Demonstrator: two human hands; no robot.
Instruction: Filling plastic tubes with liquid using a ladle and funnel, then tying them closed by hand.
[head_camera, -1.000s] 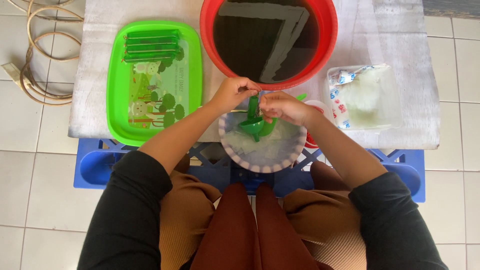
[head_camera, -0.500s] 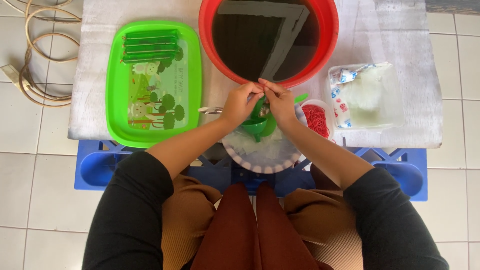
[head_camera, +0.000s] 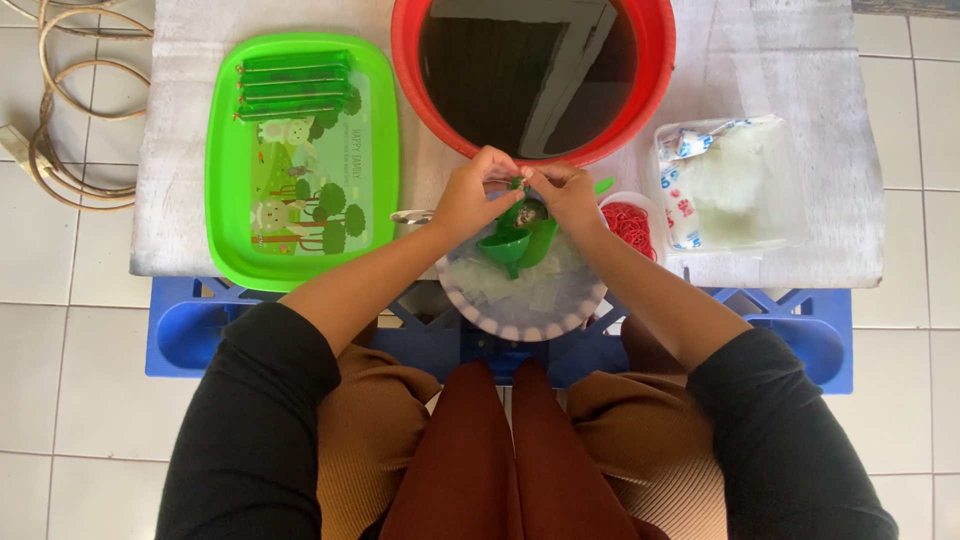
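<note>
Being pinched between both hands is a small green funnel (head_camera: 508, 245), which is being held upright just over a round plate (head_camera: 520, 300) at the near edge of the white table (head_camera: 780, 60). The left hand (head_camera: 468, 200) is being closed with its fingertips at the funnel's rim, and the right hand (head_camera: 570, 195) is being closed likewise from the other side, so that the fingertips of the two are nearly meeting (what exactly is being gripped between them, apart from the funnel, cannot be told, since the fingers are covering it). A green scoop (head_camera: 540, 240) is being kept just beside the funnel, touching it. The plate is being filled with pale, clear pieces. Just behind the hands a red basin (head_camera: 400, 40) of dark liquid is being kept. To the left, a green tray (head_camera: 225, 200) is being used to bear a row of long green sticks (head_camera: 292, 82) at its far end. To the right, a small tub of red rubber bands (head_camera: 630, 222) is being kept near a clear box (head_camera: 790, 200) of white packets.
</note>
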